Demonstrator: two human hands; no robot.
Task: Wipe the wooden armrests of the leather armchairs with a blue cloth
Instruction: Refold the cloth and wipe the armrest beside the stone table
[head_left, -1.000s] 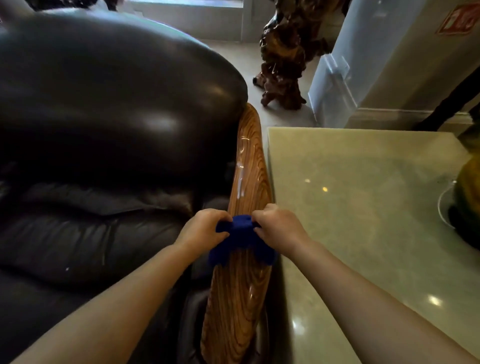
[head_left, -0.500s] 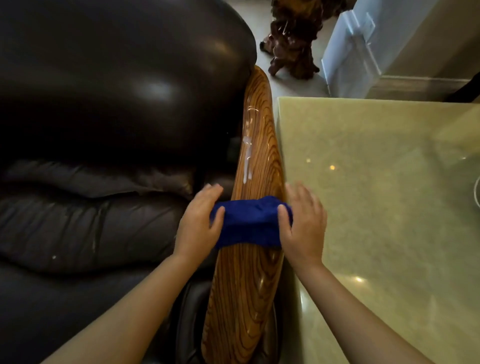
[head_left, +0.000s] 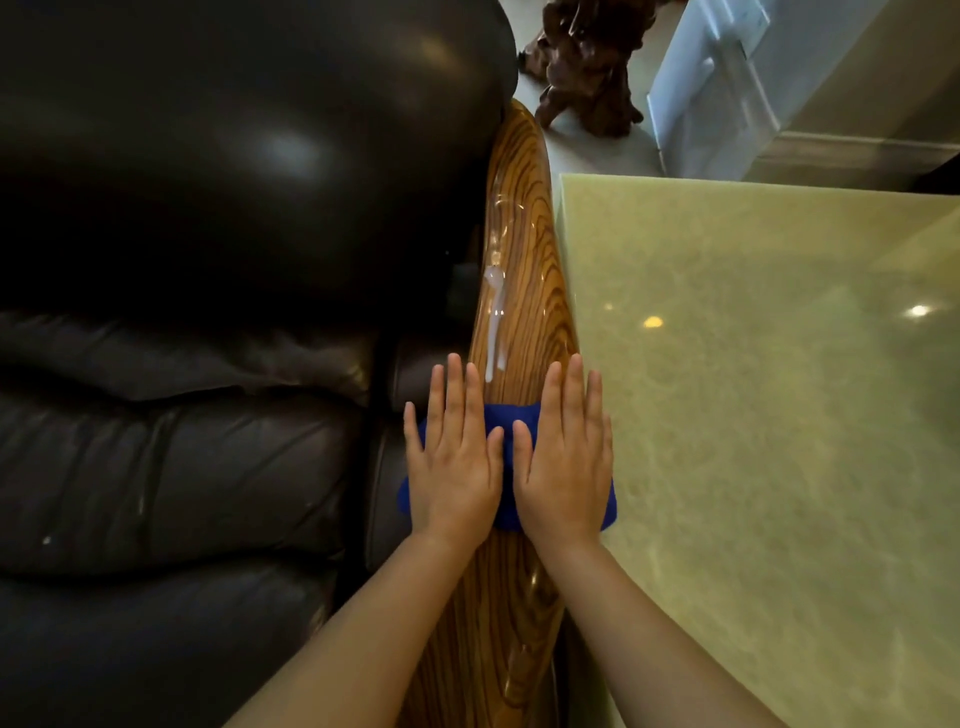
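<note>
The glossy wooden armrest (head_left: 519, 234) runs away from me along the right side of a dark leather armchair (head_left: 234, 182). A blue cloth (head_left: 508, 415) is draped across the armrest at its middle. My left hand (head_left: 454, 457) and my right hand (head_left: 563, 457) lie side by side on the cloth, palms flat and fingers stretched forward, pressing it onto the wood. Most of the cloth is hidden under them. Just beyond my fingertips a white streak of liquid (head_left: 493, 322) lies on the armrest.
A pale green stone-topped table (head_left: 753, 415) stands tight against the armrest on the right. On the floor beyond are a dark carved wooden sculpture (head_left: 587, 67) and a white clear-fronted stand (head_left: 727, 88).
Both hands went from gripping the cloth's ends to lying flat on top of it, close together. The cloth is spread wider across the armrest, and my view has tilted further down.
</note>
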